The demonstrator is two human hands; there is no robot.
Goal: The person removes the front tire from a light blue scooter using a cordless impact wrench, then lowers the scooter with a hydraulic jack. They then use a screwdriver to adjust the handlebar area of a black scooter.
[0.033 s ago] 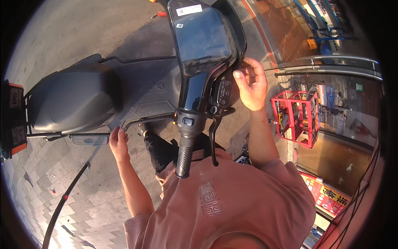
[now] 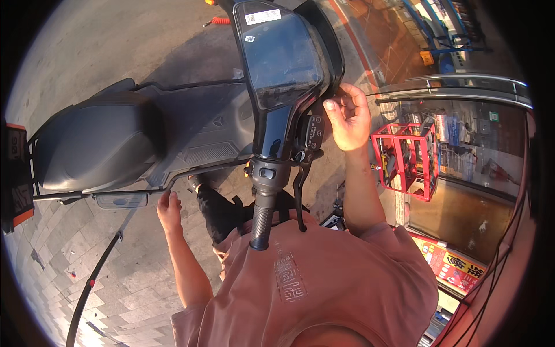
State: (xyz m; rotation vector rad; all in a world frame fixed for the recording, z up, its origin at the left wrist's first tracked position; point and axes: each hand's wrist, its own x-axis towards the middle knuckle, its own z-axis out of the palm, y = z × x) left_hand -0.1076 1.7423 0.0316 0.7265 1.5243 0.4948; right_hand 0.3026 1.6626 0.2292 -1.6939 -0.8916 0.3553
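A black scooter (image 2: pixel 199 136) stands across the middle of the view, seen from above, with its padded seat (image 2: pixel 95 141) to the left and its dark, glossy front panel (image 2: pixel 283 61) at the upper centre. A person in a dusty pink shirt (image 2: pixel 352 277) is beside it, both forearms reaching up toward it.

The left hand (image 2: pixel 169 211) is at the near side of the scooter, its fingertips at the black side rail (image 2: pixel 147 191), just right of a grey footrest (image 2: pixel 122 200). Its fingers are close together; whether they are clamped on the rail cannot be told. The right hand (image 2: pixel 350 121) is raised at the right edge of the front panel, thumb apart from the bent fingers. Some fingertips are hidden there, so whether they grip that edge is unclear.

Between the two arms, a ribbed black handlebar grip (image 2: pixel 262 222) points down toward the shirt, with a curved brake lever (image 2: pixel 298 199) to its right. A white sticker (image 2: pixel 262 17) is on the upper part of the front panel, and a small black button pad (image 2: pixel 314 132) is close to the right hand.

To the right of the right hand is a red metal frame (image 2: pixel 428 168), in front of a glass case (image 2: pixel 483 147). At the lower left, a thin black pole (image 2: pixel 82 301) slants over the sunlit paving (image 2: pixel 133 277)
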